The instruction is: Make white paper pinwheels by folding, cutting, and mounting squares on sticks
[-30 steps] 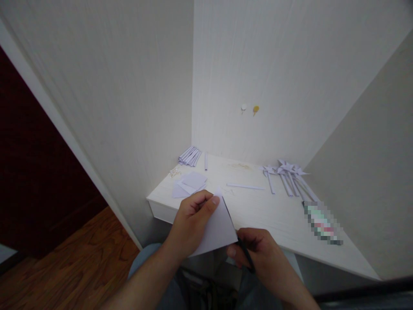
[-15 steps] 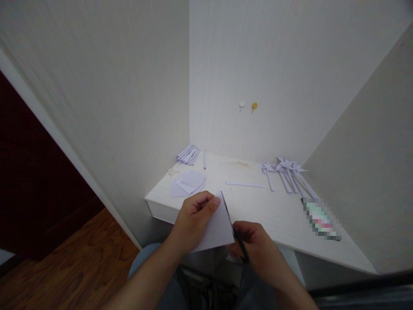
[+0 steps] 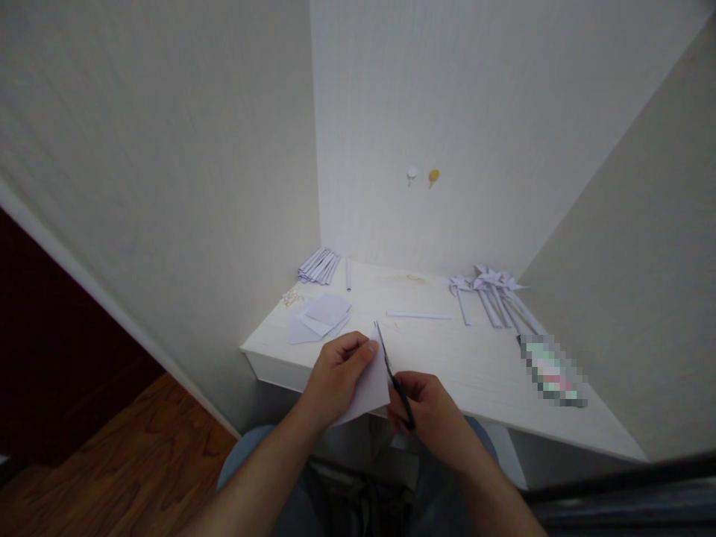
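Note:
My left hand (image 3: 341, 373) pinches a white sheet of paper (image 3: 366, 391) between thumb and fingers, over the front edge of the white desk (image 3: 425, 354). My right hand (image 3: 428, 410) grips black-handled scissors (image 3: 400, 391), their blades lying along the paper's right edge and pointing away from me. The fingers inside the handles are partly hidden. Beyond my left hand lies a loose pile of cut paper sheets (image 3: 330, 309). A thin rolled paper stick (image 3: 419, 315) rests on the desk ahead of the scissors.
At the back left are a bundle of paper sticks (image 3: 318, 266), a single paper tube (image 3: 348, 274) and small pins (image 3: 291, 297). Several paper pinwheels (image 3: 492, 287) lie at the back right, near a blurred-out packet (image 3: 551, 373). Two hooks (image 3: 433, 176) hang on the wall.
The scissors and my right hand have shifted slightly left and up along the paper's edge, and the blades look more closed. The whole view has also shifted a little.

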`<move>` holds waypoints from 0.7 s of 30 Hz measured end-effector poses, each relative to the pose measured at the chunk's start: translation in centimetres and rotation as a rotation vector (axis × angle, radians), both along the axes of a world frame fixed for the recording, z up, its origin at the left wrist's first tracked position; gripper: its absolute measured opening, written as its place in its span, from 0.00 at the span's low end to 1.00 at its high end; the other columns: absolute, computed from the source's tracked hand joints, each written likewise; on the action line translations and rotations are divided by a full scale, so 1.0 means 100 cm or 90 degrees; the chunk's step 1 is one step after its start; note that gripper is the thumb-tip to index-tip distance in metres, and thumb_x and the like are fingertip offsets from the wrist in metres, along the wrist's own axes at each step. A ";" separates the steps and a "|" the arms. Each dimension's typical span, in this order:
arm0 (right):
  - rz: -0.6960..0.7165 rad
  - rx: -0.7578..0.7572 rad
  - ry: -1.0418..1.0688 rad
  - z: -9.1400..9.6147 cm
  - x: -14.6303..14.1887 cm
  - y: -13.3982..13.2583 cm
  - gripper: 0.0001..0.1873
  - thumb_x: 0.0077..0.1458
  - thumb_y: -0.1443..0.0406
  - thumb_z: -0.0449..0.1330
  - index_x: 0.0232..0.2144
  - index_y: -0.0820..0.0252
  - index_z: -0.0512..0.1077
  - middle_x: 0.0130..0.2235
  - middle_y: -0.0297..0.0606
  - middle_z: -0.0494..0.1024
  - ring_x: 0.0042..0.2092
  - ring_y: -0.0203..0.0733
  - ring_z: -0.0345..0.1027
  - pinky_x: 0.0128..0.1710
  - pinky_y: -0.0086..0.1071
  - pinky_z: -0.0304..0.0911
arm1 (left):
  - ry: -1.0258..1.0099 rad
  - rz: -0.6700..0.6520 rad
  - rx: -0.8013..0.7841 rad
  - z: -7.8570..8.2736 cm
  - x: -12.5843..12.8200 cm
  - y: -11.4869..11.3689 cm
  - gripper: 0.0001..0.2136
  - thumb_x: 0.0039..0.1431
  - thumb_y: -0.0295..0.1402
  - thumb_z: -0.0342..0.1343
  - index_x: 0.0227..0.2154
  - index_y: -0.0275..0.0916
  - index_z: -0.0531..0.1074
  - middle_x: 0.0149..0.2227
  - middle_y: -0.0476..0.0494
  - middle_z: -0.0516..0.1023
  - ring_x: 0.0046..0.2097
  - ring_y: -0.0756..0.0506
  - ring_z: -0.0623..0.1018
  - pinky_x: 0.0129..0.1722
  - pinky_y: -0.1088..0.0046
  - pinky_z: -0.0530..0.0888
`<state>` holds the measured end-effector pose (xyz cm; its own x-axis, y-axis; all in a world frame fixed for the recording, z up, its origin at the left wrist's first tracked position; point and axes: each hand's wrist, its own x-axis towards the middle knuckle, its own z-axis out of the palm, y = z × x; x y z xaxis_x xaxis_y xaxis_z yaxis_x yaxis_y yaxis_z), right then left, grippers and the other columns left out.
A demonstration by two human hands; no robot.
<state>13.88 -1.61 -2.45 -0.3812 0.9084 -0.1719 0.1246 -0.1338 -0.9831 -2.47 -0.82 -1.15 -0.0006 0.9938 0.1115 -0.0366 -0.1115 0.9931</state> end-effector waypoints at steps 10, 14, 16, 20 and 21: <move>-0.059 -0.040 -0.020 -0.033 0.007 0.051 0.15 0.46 0.55 0.66 0.21 0.62 0.73 0.16 0.29 0.69 0.18 0.31 0.58 0.19 0.26 0.54 | -0.027 -0.031 -0.044 -0.032 0.013 0.060 0.16 0.54 0.45 0.59 0.21 0.39 0.68 0.19 0.54 0.67 0.23 0.50 0.66 0.24 0.74 0.62; -0.072 -0.051 -0.010 -0.049 0.012 0.086 0.19 0.44 0.51 0.68 0.22 0.62 0.73 0.18 0.28 0.70 0.16 0.29 0.57 0.18 0.28 0.60 | -0.025 -0.063 -0.066 -0.049 0.016 0.099 0.15 0.52 0.45 0.60 0.20 0.39 0.69 0.18 0.52 0.70 0.22 0.48 0.68 0.23 0.73 0.62; -0.078 -0.055 -0.010 -0.055 0.016 0.102 0.21 0.44 0.50 0.68 0.22 0.62 0.73 0.18 0.28 0.70 0.16 0.28 0.56 0.17 0.27 0.60 | -0.026 -0.073 -0.073 -0.057 0.019 0.118 0.15 0.50 0.44 0.61 0.19 0.39 0.70 0.18 0.51 0.71 0.22 0.47 0.69 0.24 0.72 0.64; -0.092 -0.059 -0.017 -0.065 0.020 0.127 0.21 0.46 0.50 0.69 0.20 0.63 0.72 0.16 0.27 0.68 0.15 0.28 0.54 0.16 0.25 0.59 | -0.046 -0.090 -0.095 -0.068 0.024 0.145 0.14 0.49 0.45 0.61 0.20 0.38 0.72 0.20 0.48 0.75 0.23 0.45 0.72 0.25 0.70 0.68; -0.096 -0.060 -0.019 -0.067 0.020 0.131 0.21 0.46 0.51 0.69 0.20 0.63 0.72 0.15 0.26 0.67 0.15 0.27 0.54 0.16 0.25 0.59 | -0.050 -0.089 -0.100 -0.070 0.025 0.148 0.14 0.48 0.45 0.61 0.20 0.38 0.72 0.20 0.47 0.75 0.24 0.45 0.73 0.26 0.70 0.68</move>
<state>15.90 11.53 -9.13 -0.2348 0.9342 -0.2685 0.1254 -0.2449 -0.9614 -0.01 14.00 -8.14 0.1351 0.9901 -0.0393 -0.1181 0.0554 0.9915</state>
